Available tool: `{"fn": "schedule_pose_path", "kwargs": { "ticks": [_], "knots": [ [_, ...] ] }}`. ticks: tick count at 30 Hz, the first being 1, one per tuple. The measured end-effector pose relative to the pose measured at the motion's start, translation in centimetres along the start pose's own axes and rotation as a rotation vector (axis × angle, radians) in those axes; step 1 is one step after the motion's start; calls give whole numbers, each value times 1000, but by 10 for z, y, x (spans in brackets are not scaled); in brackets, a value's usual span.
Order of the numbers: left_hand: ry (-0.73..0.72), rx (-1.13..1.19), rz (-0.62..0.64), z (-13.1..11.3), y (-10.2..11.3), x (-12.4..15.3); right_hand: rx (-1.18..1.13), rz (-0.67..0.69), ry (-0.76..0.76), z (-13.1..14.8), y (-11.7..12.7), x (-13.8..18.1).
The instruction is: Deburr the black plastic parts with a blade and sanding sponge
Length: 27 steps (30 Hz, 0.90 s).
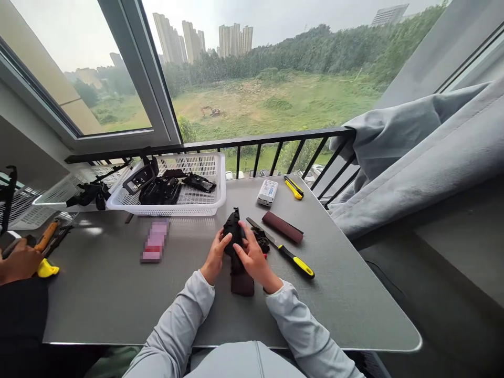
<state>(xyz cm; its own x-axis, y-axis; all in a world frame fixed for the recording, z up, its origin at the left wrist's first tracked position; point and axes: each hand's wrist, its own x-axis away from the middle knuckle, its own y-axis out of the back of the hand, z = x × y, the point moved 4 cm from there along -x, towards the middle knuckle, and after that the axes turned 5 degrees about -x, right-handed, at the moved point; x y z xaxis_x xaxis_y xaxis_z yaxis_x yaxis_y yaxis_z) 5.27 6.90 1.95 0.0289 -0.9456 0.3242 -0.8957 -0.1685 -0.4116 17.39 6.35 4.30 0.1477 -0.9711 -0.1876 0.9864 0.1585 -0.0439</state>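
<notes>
My left hand (216,256) and my right hand (254,257) both grip a black plastic molded piece (233,231) above the grey tabletop (98,299). Its lower part runs down toward a dark brown block (242,284), and my hands hide much of the piece. Just right of my right hand lies a small dark heap (260,240). A yellow-and-black utility knife (284,253) rests further right, next to a maroon sanding block (282,227). A blurred pink-and-red packet (155,240) lies left of my left hand.
A white plastic basket (169,206) of black parts stands at the back, with a second basket (74,184) to its left. A white box (268,192) and a yellow tool (293,187) lie near the black railing (275,142). At left, another person's hand (19,261) is near an orange-handled tool (46,236).
</notes>
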Motion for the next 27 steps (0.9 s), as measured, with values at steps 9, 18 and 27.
{"fn": "schedule_pose_path", "kwargs": {
  "ticks": [9, 18, 27],
  "knots": [
    [159, 188, 66, 9, 15, -4, 333, 18, 24, 10, 2, 3],
    [183, 260, 121, 3, 22, -7, 741, 155, -71, -3, 23, 13],
    [219, 410, 143, 2, 22, -5, 947, 113, -86, -14, 9, 24]
  ]
}}
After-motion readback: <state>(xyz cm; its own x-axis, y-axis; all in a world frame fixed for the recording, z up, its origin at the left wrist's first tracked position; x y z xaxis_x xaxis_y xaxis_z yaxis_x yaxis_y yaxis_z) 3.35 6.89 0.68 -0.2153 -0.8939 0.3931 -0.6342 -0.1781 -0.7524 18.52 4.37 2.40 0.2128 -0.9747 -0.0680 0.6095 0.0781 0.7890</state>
